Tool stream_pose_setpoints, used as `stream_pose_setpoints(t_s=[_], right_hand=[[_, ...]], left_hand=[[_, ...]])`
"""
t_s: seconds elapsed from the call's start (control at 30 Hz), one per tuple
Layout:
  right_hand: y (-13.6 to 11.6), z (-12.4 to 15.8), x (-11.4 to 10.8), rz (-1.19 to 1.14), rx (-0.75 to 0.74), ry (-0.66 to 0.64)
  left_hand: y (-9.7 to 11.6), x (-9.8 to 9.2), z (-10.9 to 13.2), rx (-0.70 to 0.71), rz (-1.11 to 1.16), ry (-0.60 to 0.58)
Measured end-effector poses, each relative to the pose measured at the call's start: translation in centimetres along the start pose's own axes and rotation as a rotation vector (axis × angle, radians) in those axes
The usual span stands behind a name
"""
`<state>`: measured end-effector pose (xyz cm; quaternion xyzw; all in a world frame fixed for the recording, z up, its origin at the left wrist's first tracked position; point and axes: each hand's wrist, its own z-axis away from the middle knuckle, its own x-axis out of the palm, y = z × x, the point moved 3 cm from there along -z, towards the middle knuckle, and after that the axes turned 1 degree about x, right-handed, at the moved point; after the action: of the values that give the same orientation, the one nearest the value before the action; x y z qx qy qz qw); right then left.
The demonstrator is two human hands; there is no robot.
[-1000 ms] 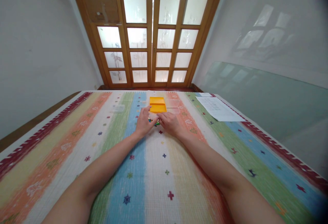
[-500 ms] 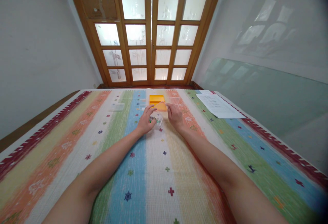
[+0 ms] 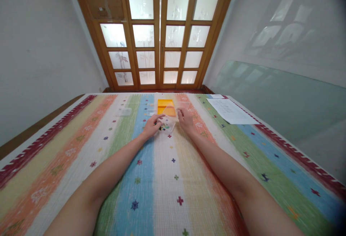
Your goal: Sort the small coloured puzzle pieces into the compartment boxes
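My left hand (image 3: 152,125) curls around the left side of a small clear plastic box (image 3: 171,129), thumb and fingers on its edge. Small pieces in green, dark and other colours lie inside the box, too small to name. My right hand (image 3: 185,120) is closed, its thumb and forefinger at the edge of a see-through lid (image 3: 170,110) raised above the box. Its outline is faint, and I cannot tell whether it is joined to the box. Just beyond the hands an orange-yellow open case (image 3: 165,102) lies on the cloth.
A striped, patterned tablecloth (image 3: 167,178) covers the table. Left of the hands lies a clear plastic piece (image 3: 124,112); another faint clear piece (image 3: 151,110) is near the yellow case. Printed paper (image 3: 229,111) lies at the right. Glass-paned wooden doors (image 3: 159,38) stand behind.
The clear box has come down flatter, showing more of its pieces. My left hand has shifted slightly left and down, and my right hand slightly right, widening the gap between them.
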<state>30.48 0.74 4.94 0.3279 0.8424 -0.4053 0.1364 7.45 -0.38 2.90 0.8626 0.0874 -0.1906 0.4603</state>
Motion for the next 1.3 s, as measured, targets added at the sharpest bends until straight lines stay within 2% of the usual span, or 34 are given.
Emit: stream_pose_setpoints(t_s=[0.13, 0.3, 0.4, 0.5, 0.63, 0.8, 1.1, 1.3], right_hand=[[-0.2, 0.1, 0.0, -0.025, 0.0, -0.052], [-0.7, 0.3, 0.1, -0.009, -0.044, -0.104], [-0.7, 0.4, 0.3, 0.001, -0.056, -0.136], [-0.4, 0.5, 0.5, 0.0, -0.049, -0.163], [0.0, 0.6, 0.8, -0.03, -0.055, -0.179], [0.6, 0.7, 1.1, -0.077, -0.053, -0.207], [1.1, 0.8, 1.6, -0.057, -0.058, -0.256], [1.2, 0.9, 1.7, -0.055, -0.055, -0.285]], left_hand=[[-1.3, -2.3, -0.9, -0.09, -0.114, 0.155], [-4.0, -6.7, -1.4, -0.349, -0.205, 0.37], [-5.7, -8.9, -1.4, -0.444, -0.291, 0.413], [-7.3, -10.0, -1.3, -0.469, -0.36, 0.425], [-8.6, -10.2, -1.3, -0.448, -0.483, 0.357], [-9.0, -9.9, -1.3, -0.431, -0.625, 0.297], [-8.8, -9.8, -1.2, -0.358, -0.678, 0.297], [-7.4, -9.7, -0.9, -0.355, -0.765, 0.344]])
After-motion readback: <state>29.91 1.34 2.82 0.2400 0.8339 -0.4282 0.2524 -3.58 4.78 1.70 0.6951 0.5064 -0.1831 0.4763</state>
